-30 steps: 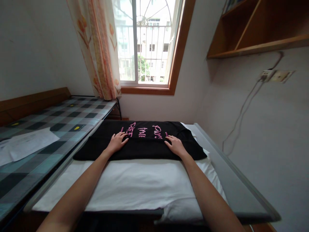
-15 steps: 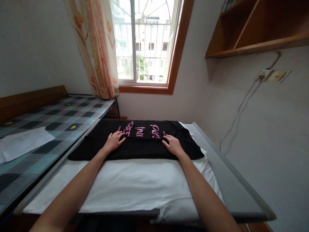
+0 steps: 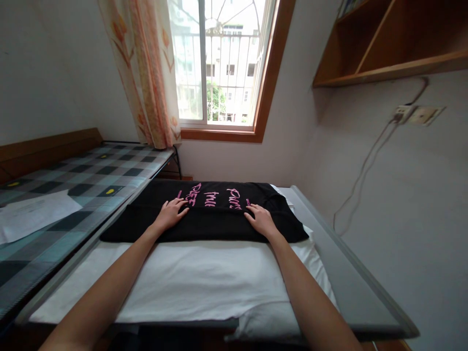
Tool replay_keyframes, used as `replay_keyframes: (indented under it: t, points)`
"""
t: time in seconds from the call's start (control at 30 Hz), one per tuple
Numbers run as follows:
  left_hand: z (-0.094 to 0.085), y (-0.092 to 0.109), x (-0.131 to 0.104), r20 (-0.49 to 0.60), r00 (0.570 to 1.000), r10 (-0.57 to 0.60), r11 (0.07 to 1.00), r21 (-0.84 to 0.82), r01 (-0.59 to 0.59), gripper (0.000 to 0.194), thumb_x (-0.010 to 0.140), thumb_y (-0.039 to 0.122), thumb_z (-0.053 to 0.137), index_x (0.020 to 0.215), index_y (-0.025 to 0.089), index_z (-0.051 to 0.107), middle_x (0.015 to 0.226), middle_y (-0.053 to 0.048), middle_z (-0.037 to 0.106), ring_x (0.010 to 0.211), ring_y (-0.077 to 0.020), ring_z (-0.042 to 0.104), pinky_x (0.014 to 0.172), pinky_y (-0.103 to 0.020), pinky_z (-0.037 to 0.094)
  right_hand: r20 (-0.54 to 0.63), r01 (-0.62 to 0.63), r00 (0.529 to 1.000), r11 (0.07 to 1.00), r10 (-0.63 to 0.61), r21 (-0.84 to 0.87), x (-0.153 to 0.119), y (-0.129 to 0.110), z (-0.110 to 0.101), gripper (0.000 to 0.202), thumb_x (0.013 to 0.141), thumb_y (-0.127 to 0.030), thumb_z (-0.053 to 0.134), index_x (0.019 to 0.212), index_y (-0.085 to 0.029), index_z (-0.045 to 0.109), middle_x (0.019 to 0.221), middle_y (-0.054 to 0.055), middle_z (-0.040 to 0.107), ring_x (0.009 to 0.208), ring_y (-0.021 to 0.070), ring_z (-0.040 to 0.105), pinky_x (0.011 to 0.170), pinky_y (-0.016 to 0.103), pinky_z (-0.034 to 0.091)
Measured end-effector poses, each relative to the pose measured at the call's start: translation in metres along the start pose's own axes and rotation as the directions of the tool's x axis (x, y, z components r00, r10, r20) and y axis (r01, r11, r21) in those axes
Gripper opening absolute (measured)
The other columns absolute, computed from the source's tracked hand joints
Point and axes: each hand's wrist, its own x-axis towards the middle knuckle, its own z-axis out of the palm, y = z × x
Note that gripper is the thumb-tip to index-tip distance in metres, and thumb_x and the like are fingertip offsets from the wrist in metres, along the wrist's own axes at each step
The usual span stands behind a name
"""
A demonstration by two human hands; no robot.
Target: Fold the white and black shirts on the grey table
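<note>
A black cloth garment (image 3: 212,226) with pink lettering lies folded across a grey table, its near edge running straight from left to right. Beneath it and nearer to me is a white cloth (image 3: 204,282), spread out with light wrinkles. My left hand (image 3: 170,214) rests on the left part of the black garment, fingers apart beside the lettering. On the right part of the same garment lies my right hand (image 3: 260,219), palm down with its fingers spread. Neither hand holds anything.
A bed with a checked cover (image 3: 124,161) stands at the left, with white papers (image 3: 36,214) on it. The grey tabletop (image 3: 365,292) shows at the right. Behind are a curtain (image 3: 146,73) and a window. A wooden shelf (image 3: 387,68) and hanging cables (image 3: 360,175) are at the right wall.
Both hands stay on the black garment, shifted very slightly left in the view. The garment's lower left corner sits slightly further left.
</note>
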Motion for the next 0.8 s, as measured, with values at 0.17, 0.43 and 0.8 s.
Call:
replay_keyframes:
  t: [0.17,0.43,0.8]
  points:
    - [-0.002,0.002,0.000,0.003,1.000,-0.004,1.000,0.005,0.004,0.043,0.092,0.048,0.042,0.125,0.025,0.059,0.137,-0.008,0.054,0.128,-0.0259,0.047,0.111,-0.051,0.028,0.009,-0.013,1.000,1.000,0.013,-0.008,0.001,0.000,0.001,0.042,0.093,-0.041,0.048,0.127,-0.020,0.061,0.137,0.010,0.055,0.130,0.0242,0.045,0.108,0.040,0.032]
    - [-0.004,0.004,-0.002,0.016,1.000,-0.024,1.000,0.003,0.024,0.044,0.092,0.048,0.041,0.127,0.025,0.057,0.138,-0.008,0.054,0.129,-0.0258,0.046,0.112,-0.051,0.027,0.013,-0.019,1.000,1.000,0.019,-0.012,0.002,0.000,0.001,0.043,0.092,-0.041,0.048,0.127,-0.019,0.060,0.137,0.011,0.054,0.129,0.0237,0.045,0.108,0.039,0.032]
    - [-0.004,0.003,-0.001,0.020,1.000,-0.017,1.000,-0.001,0.017,0.044,0.092,0.047,0.041,0.127,0.025,0.057,0.138,-0.008,0.054,0.129,-0.0260,0.046,0.111,-0.051,0.027,-0.216,-0.038,0.975,0.997,0.052,0.069,-0.003,-0.016,-0.012,0.034,0.095,-0.031,0.041,0.114,-0.019,0.065,0.115,0.009,0.065,0.108,0.0226,0.056,0.096,0.035,0.037]
